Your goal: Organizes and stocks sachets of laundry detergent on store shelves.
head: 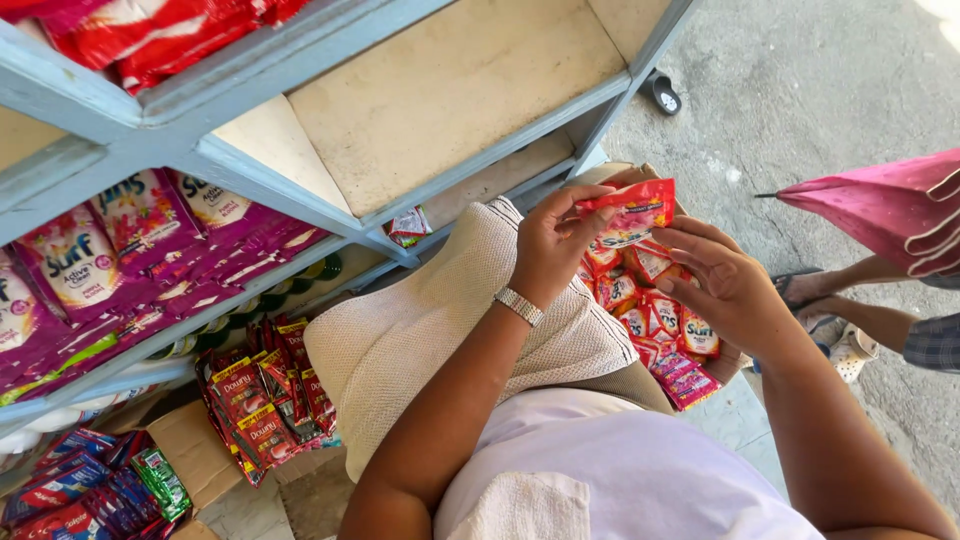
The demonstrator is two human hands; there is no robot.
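red sachet pinched above an open box of sachets

pinched between thumb and fingertips of the left hand [548, 250]: the upper left edge of a red detergent sachet [632, 212], held up just above the box. closed snugly on that edge, fingers curled, a metal-band wristwatch [520, 306] on the wrist below. opposite, the right hand [728, 288], fingers half open and spread, fingertips close under the sachet's right side; cannot tell whether touching it or only near it. nothing else gripped there.

directly beneath both hands, a cardboard box [735, 362] packed with more red and pink sachets [650, 310], standing in rows, a few pink ones spilling at the near corner. left of the box, a cream woven cloth [440, 320] draped over the lap, reaching under the left forearm. below that, a pale lilac shirt.

further out, left: a pale blue shelf rack [250, 170] with bare beige boards on top, purple detergent packs [130, 260] stacked on a lower level, red packs at the very top corner. on the floor under the rack, hanging strips of red fabric-softener sachets [262, 405], and blue and green sachets [95, 485] in another open carton.

far right, on grey concrete: a folded pink umbrella [880, 205], plus another person's sandalled feet [835, 335] and a checked sleeve, well apart from the hands.
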